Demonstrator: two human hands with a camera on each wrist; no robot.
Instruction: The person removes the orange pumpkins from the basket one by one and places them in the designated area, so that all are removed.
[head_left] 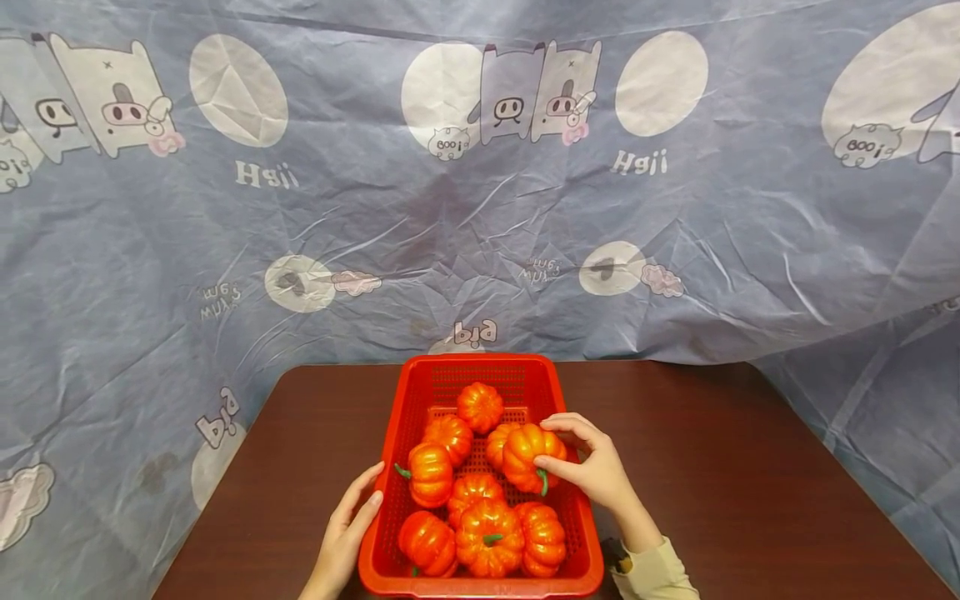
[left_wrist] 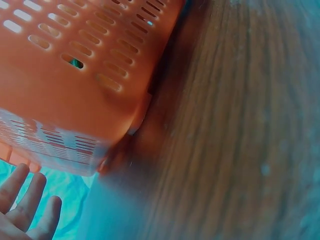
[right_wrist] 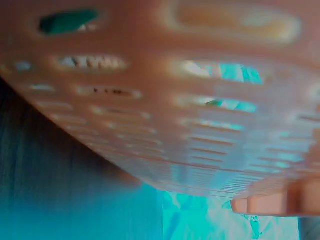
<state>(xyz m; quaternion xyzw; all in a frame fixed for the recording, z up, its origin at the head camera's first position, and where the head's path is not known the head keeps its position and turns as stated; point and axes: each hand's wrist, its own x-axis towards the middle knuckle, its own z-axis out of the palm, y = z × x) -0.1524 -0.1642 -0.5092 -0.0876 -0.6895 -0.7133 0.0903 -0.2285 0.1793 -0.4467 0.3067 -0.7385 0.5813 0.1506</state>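
A red plastic basket (head_left: 411, 379) stands on the table with several small orange toy pumpkins in it, among them one with a green stem at the front (head_left: 491, 537). Inside the right wall, my right hand (head_left: 596, 462) grips a pumpkin (head_left: 528, 457) between thumb and fingers, beside another pumpkin (head_left: 498, 446) partly covered by it. At the left rim, my left hand (head_left: 348, 529) touches the basket with its fingers extended. The left wrist view shows those spread fingers (left_wrist: 34, 200) near the slotted basket wall (left_wrist: 85, 95). Only the basket side (right_wrist: 145, 130) fills the right wrist view; the hand is hidden there.
The dark brown wooden table (head_left: 720, 467) extends to both sides of the basket. A grey-blue printed cloth (head_left: 465, 217) hangs behind the table and along its sides. A light sleeve (head_left: 656, 573) covers the right forearm, with a dark device at the wrist.
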